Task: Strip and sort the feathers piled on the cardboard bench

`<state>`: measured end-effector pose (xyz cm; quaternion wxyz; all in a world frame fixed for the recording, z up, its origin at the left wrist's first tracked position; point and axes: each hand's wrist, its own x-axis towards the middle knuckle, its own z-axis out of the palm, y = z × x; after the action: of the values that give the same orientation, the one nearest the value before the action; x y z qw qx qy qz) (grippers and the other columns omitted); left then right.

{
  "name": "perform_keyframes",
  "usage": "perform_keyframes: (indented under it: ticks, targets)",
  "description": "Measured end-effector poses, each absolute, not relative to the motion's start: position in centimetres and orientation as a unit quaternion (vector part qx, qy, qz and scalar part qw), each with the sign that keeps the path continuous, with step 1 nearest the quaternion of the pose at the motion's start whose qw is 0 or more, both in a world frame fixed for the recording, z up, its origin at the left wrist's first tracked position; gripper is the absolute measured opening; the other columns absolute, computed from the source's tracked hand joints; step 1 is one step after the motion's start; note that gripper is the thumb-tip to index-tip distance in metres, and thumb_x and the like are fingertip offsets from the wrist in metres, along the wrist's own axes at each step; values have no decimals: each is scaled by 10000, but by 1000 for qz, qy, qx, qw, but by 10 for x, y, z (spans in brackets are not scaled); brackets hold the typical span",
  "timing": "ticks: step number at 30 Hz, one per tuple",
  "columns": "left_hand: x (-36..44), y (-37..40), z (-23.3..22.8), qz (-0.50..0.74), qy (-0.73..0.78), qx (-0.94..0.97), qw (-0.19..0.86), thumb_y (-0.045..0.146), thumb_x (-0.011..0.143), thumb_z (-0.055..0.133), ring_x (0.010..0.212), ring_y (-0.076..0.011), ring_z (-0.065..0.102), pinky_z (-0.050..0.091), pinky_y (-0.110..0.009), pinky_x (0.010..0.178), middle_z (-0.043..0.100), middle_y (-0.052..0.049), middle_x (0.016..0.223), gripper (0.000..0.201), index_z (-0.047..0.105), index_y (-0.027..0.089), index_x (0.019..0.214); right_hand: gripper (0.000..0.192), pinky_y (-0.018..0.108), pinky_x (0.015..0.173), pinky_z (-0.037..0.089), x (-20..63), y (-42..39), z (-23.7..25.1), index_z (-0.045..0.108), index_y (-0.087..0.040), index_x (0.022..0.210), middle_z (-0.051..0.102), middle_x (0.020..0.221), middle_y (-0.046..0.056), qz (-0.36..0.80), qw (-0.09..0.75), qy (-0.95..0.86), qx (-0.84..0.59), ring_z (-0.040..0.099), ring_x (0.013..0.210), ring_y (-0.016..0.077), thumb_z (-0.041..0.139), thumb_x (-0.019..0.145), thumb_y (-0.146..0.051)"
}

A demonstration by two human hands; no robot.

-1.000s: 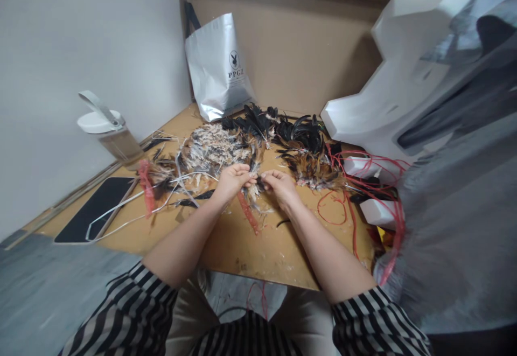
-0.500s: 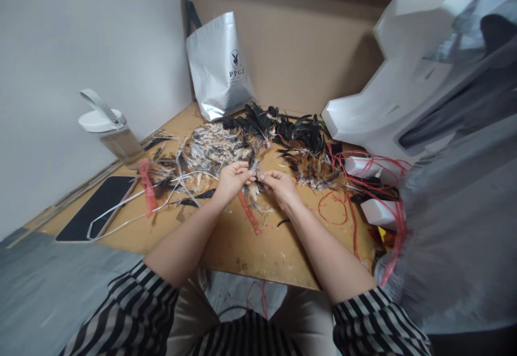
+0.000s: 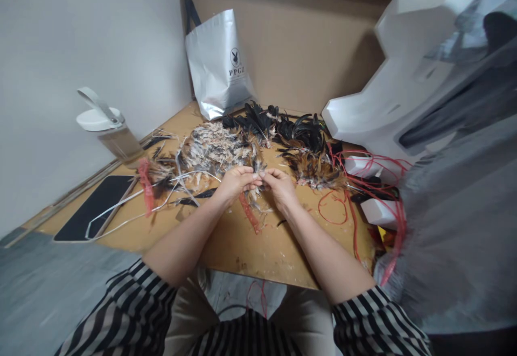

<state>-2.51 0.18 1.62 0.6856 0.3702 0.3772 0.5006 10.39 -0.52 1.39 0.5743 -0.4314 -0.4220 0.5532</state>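
Both hands meet mid-frame: left hand (image 3: 233, 182) & right hand (image 3: 280, 186) pinch shut on a small feather bundle (image 3: 255, 190), fingertips nearly touching. Feathers are v. light, soft, easily crushed — prob. best gripped at the stiffer quill ends. Feather pile (image 3: 218, 148) sits just above.

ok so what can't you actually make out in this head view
- What the left hand and right hand pinch between their fingertips: too small, hidden by the fingers.
- Single feathers in the feather pile: blurred into one mass.
- The grey shape at right: blurred and cut by the frame edge.
- Contents of the silver bag: hidden by its own walls.
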Motion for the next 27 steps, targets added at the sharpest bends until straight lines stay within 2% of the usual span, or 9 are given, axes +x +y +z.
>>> perform_keyframes:
  ticks: [8,20,27]
  targets:
    - [-27,3,16,494,383,392,675,131,617,703,522,-91,608,466,-146,491,647,-58,600,253,535,90,802,248,203,470,309,107,-4,16,605,-154,648,569,544,-30,571,536,-427,-452,448,476,66,726,537,-340]
    - [-28,2,16,470,375,408,687,155,601,718,568,-102,628,480,-154,519,673,-80,689,273,534,102,797,239,205,473,325,109,-2,15,592,-160,632,561,538,-39,587,546,-412,-432,454,464,62,737,521,-315]
    - [-27,3,14,473,382,384,695,114,609,707,567,-124,641,476,-139,491,643,-53,592,233,528,97,758,230,215,500,352,107,-4,15,592,-160,613,566,538,-36,584,543,-412,-440,481,485,76,735,509,-307]
